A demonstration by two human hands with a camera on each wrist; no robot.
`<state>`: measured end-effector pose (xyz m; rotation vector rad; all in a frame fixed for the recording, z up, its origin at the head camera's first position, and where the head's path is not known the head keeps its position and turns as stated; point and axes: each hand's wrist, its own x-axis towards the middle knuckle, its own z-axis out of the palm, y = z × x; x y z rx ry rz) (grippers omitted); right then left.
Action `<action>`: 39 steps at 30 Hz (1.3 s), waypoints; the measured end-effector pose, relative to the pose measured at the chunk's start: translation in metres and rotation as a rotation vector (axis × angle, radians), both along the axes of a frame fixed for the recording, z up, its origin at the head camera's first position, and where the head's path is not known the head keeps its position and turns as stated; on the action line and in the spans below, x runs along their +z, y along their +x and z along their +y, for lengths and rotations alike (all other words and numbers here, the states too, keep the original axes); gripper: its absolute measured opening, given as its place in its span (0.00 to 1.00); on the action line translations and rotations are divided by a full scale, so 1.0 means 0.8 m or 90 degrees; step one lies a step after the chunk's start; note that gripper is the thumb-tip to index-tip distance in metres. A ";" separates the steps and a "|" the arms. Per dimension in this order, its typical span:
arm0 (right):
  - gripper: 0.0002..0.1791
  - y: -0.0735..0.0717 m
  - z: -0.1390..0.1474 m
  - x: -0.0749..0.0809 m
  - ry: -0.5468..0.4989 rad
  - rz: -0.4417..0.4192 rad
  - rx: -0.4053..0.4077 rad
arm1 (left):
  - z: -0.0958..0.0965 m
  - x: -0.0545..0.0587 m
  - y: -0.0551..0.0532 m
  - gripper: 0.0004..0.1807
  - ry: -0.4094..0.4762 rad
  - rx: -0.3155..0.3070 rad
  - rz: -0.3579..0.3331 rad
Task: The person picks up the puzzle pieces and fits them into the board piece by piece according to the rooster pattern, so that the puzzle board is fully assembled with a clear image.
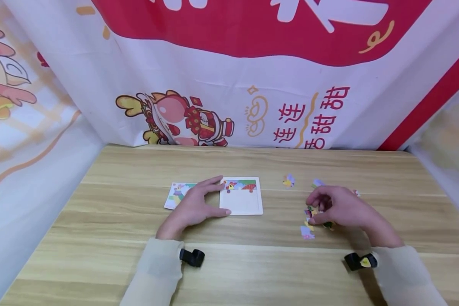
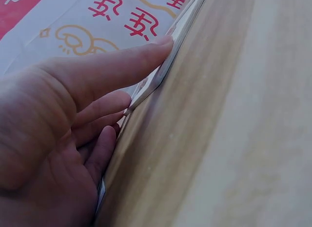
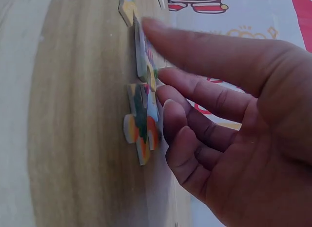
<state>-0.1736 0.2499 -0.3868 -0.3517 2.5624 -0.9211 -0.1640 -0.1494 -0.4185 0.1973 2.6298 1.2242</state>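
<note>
A white-bordered puzzle tray (image 1: 241, 203) lies mid-table, with a colourful strip of picture along its top and a plain white area below. The left hand (image 1: 199, 202) rests at its left side, thumb on the lower edge and fingertips at the upper left. In the left wrist view, the extended thumb (image 2: 122, 63) lies along the tray's rim. The right hand (image 1: 340, 208) pinches a jigsaw piece (image 3: 142, 53) between thumb and index finger, close over the table; its other fingers curl loosely. Another jigsaw piece (image 3: 141, 117), green and orange, lies beside it.
A picture card (image 1: 176, 195) lies partly under the left hand. Loose jigsaw pieces surround the right hand: a yellow-and-lilac piece (image 1: 289, 180), a lilac piece (image 1: 318, 183) and a pinkish piece (image 1: 307, 232) among them. A printed cloth (image 1: 214, 85) hangs behind the wooden table (image 1: 252, 272).
</note>
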 end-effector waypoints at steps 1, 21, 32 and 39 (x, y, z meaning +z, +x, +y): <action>0.24 0.000 0.000 0.000 -0.002 0.002 0.006 | 0.000 0.000 0.000 0.43 -0.001 0.000 0.001; 0.20 0.003 -0.004 -0.002 0.038 0.040 0.001 | 0.008 0.000 0.001 0.43 -0.016 0.001 0.012; 0.20 0.004 -0.008 0.001 0.063 0.039 -0.007 | 0.011 0.004 0.001 0.43 -0.030 0.000 0.005; 0.24 0.005 -0.008 0.002 0.080 0.054 -0.018 | 0.012 0.005 0.002 0.43 -0.033 0.000 0.002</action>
